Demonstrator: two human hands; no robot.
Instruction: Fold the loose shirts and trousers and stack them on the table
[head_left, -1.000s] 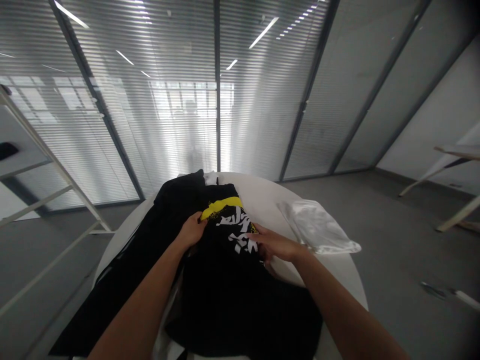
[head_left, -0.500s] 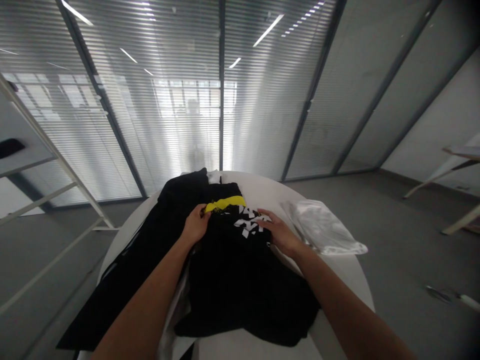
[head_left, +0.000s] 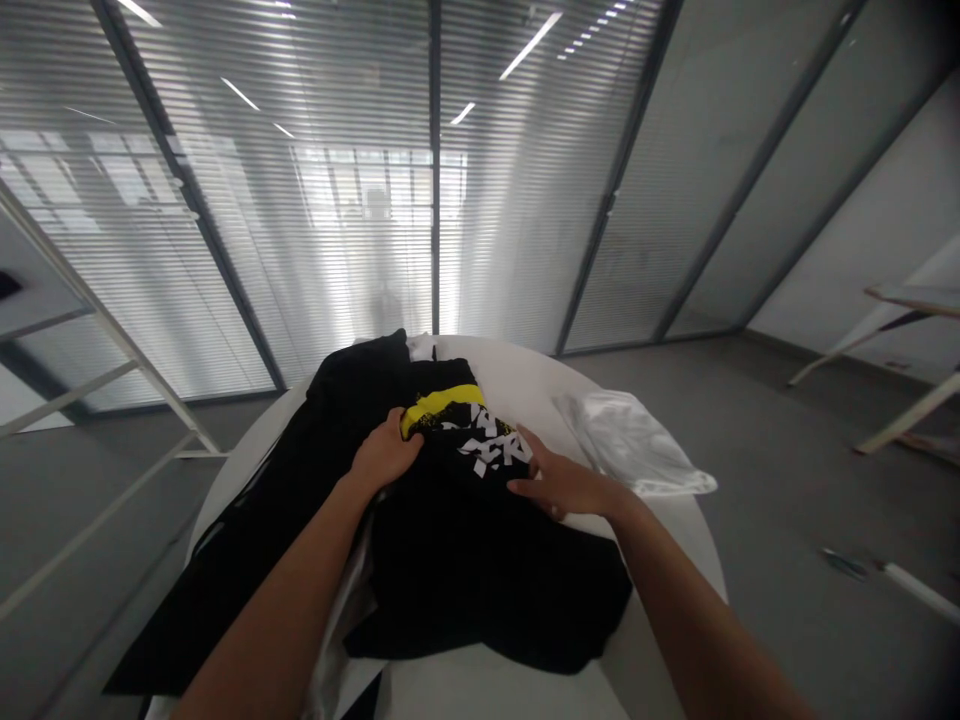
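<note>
A black garment (head_left: 495,570) with a yellow band and white shard-like print lies spread across the round white table (head_left: 517,370). My left hand (head_left: 384,455) is closed on its left edge by the yellow band, thumb on top. At the right edge, beside the white print, my right hand (head_left: 566,480) touches the cloth with thumb and forefinger spread apart; its other fingers are partly hidden. Left of this garment, partly behind my left forearm, lies a long black piece of clothing (head_left: 300,480), hanging over the near table edge.
A crumpled clear plastic bag (head_left: 637,445) lies at the table's right side. White cloth (head_left: 420,346) shows at the far edge. A white metal frame (head_left: 135,360) stands left, a table leg (head_left: 911,415) right. Glass partitions with blinds (head_left: 510,230) rise behind the table.
My right hand has shifted down along the garment's right edge, and its thumb now shows apart from the forefinger. My left hand stays at the yellow band. The view has shifted slightly.
</note>
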